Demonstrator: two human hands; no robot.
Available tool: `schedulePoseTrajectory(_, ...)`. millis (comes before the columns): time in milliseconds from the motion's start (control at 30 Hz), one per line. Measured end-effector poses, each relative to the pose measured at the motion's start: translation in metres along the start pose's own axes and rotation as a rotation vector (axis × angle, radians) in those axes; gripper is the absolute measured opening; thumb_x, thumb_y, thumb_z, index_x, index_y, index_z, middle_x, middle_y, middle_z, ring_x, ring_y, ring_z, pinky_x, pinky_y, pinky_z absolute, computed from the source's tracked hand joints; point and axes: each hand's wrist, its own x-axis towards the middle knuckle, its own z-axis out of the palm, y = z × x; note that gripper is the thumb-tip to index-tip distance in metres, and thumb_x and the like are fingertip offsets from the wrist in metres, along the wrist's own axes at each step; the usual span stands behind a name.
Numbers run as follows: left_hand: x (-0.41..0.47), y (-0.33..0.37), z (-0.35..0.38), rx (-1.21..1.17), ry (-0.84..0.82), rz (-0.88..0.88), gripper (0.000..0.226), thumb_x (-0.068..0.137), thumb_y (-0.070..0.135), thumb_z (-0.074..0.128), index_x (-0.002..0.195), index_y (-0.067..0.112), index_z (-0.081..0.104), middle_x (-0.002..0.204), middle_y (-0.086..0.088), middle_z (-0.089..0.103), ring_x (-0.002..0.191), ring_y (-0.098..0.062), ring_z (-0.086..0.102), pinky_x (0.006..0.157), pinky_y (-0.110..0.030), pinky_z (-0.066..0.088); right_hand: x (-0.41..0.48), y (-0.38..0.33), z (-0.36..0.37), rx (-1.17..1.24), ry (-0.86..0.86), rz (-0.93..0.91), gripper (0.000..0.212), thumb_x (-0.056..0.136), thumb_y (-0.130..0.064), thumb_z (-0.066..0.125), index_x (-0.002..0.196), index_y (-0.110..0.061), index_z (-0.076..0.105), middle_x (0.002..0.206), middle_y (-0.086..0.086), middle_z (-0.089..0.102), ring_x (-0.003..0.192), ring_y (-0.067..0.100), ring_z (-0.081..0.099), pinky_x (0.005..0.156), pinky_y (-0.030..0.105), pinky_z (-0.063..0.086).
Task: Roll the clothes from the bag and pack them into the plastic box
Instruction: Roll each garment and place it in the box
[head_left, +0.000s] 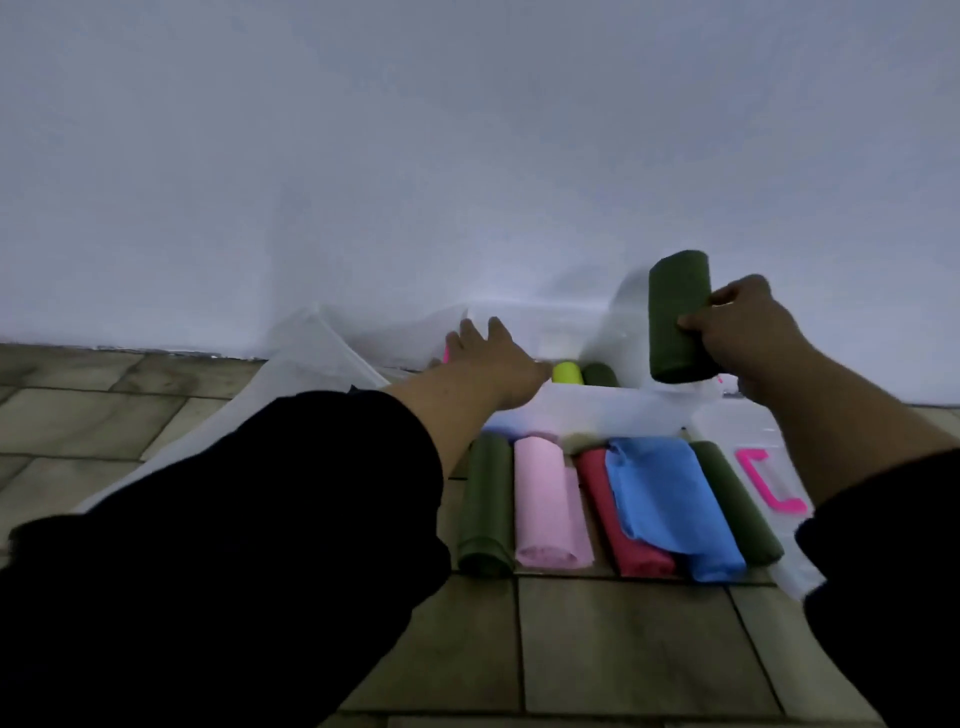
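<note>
My right hand (748, 338) holds a dark green rolled garment (678, 317) upright above the clear plastic box (597, 408) by the wall. Inside the box lie a yellow-green roll (567, 372) and a dark green roll (600, 374). My left hand (493, 364) reaches flat, fingers spread, onto the box's left rim. On the floor in front of the box lie several rolls side by side: a green roll (485, 504), a pink roll (548, 504), a red roll (618, 519), a loosely rolled blue garment (670, 504) and another green roll (735, 504).
A white translucent lid with a pink handle (769, 480) lies to the right of the rolls. A pale translucent sheet or bag (311, 358) leans at the left against the white wall. The floor is tiled in brown-grey.
</note>
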Motion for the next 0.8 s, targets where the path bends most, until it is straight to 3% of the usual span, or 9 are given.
schedulePoseTrajectory(67,0.009,-0.001,0.004,0.084,-0.076,0.021,0.088,0.089,0.067,0.032,0.153,0.017,-0.002,0.157,-0.018,-0.020,0.145,-0.043,-0.010,0.119,-0.050,0.003,0.015,0.000,0.022,-0.307,-0.027,-0.005,0.053,0.086,-0.017,0.061,0.128,-0.003,0.033,0.116,0.023,0.052,0.097,0.035,0.052,0.073,0.041,0.044)
schedulePoseTrajectory(200,0.014,-0.003,0.002,0.132,-0.139,0.039,0.084,0.090,0.067,0.027,0.153,0.019,-0.003,0.155,-0.017,-0.027,0.144,-0.043,-0.013,0.119,-0.050,0.001,0.021,0.005,0.063,-0.720,-0.219,0.030,0.066,0.091,-0.018,0.051,0.143,0.002,0.016,0.137,0.030,0.042,0.125,0.043,0.044,0.100,0.047,0.040)
schedulePoseTrajectory(267,0.011,-0.002,-0.002,0.158,-0.151,0.052,0.081,0.092,0.065,0.026,0.153,0.018,-0.002,0.155,-0.019,-0.026,0.144,-0.044,-0.014,0.119,-0.049,0.000,0.018,0.001,0.071,-0.871,-0.295,-0.004,0.056,0.093,-0.019,0.046,0.141,0.002,0.026,0.140,0.026,0.042,0.127,0.040,0.043,0.105,0.047,0.038)
schedulePoseTrajectory(367,0.003,0.000,-0.008,0.169,-0.181,0.077,0.075,0.096,0.059,0.025,0.153,0.018,-0.001,0.156,-0.018,-0.024,0.143,-0.044,-0.017,0.118,-0.050,-0.001,0.012,-0.010,0.070,-1.072,-0.389,-0.141,0.036,0.095,-0.021,0.045,0.125,-0.001,0.052,0.133,0.020,0.052,0.121,0.032,0.051,0.098,0.037,0.041)
schedulePoseTrajectory(433,-0.001,0.001,-0.011,0.177,-0.195,0.078,0.073,0.097,0.058,0.025,0.153,0.019,0.000,0.156,-0.018,-0.025,0.143,-0.044,-0.017,0.117,-0.050,-0.001,0.010,-0.016,0.069,-1.158,-0.399,-0.206,0.020,0.089,-0.021,0.052,0.095,-0.005,0.063,0.108,0.016,0.062,0.104,0.031,0.058,0.086,0.035,0.046)
schedulePoseTrajectory(500,-0.005,0.001,-0.012,0.187,-0.196,0.085,0.071,0.098,0.057,0.024,0.153,0.019,0.001,0.156,-0.018,-0.023,0.143,-0.044,-0.017,0.117,-0.050,-0.002,0.007,-0.022,0.067,-1.206,-0.408,-0.220,0.016,0.086,-0.019,0.056,0.075,-0.007,0.058,0.083,0.010,0.059,0.081,0.026,0.057,0.075,0.032,0.045)
schedulePoseTrajectory(633,-0.012,0.003,-0.016,0.214,-0.200,0.131,0.064,0.100,0.053,0.022,0.153,0.022,0.009,0.160,-0.013,-0.014,0.143,-0.043,-0.017,0.118,-0.051,-0.002,0.005,-0.021,0.062,-1.188,-0.486,-0.144,0.027,0.095,-0.020,0.044,0.110,-0.003,0.059,0.117,0.016,0.059,0.087,0.024,0.047,0.077,0.031,0.037)
schedulePoseTrajectory(700,-0.013,0.003,-0.017,0.223,-0.205,0.129,0.062,0.100,0.053,0.021,0.153,0.022,0.010,0.160,-0.012,-0.013,0.144,-0.042,-0.017,0.118,-0.051,-0.002,0.006,-0.018,0.061,-1.185,-0.526,-0.112,0.027,0.096,-0.020,0.041,0.110,-0.005,0.058,0.121,0.016,0.057,0.090,0.025,0.047,0.079,0.032,0.037)
schedulePoseTrajectory(800,-0.014,0.003,-0.017,0.219,-0.209,0.123,0.062,0.100,0.053,0.022,0.153,0.024,0.012,0.161,-0.010,-0.011,0.144,-0.041,-0.016,0.117,-0.051,-0.002,0.009,-0.018,0.061,-1.207,-0.601,-0.069,0.015,0.095,-0.017,0.043,0.095,-0.007,0.054,0.109,0.015,0.055,0.090,0.026,0.049,0.079,0.033,0.038)
